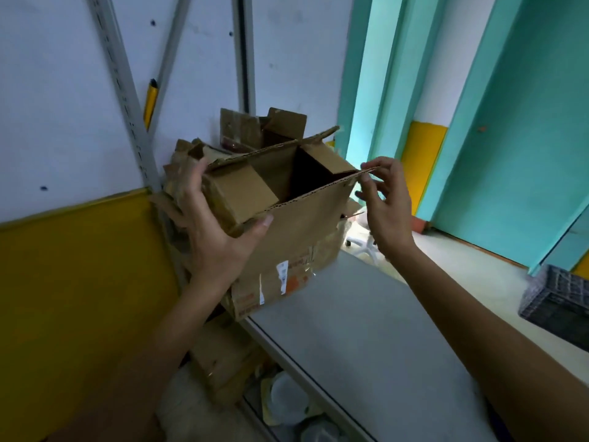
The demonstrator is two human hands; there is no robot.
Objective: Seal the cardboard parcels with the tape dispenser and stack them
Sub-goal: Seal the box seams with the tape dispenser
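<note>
**Two-handed hold on an open cardboard box (296,237)**

One end of the grey worktop (366,330) carried the cardboard box, which sat tilted at the far edge with its top flaps up and its dark inside showing. The left hand (210,231) gripped the left corner, thumb pressed on the near wall and fingers wrapped round the folded side flap. The right hand (387,212) pinched the right end of the near flap's edge between thumb and forefinger, with the other fingers loosely curled.

It was crowded back there. A pile of worn cartons (248,129) was jammed between the box and the white wall, one of them open too. A slotted metal upright (127,90) ran up the wall, and a yellow-handled tool (150,103) leaned beside it. Past the box's right side a white chair base (366,247) stood on the floor. Further right was a dark plastic crate (557,301). More cardboard (223,362) lay below the worktop's left edge.
</note>
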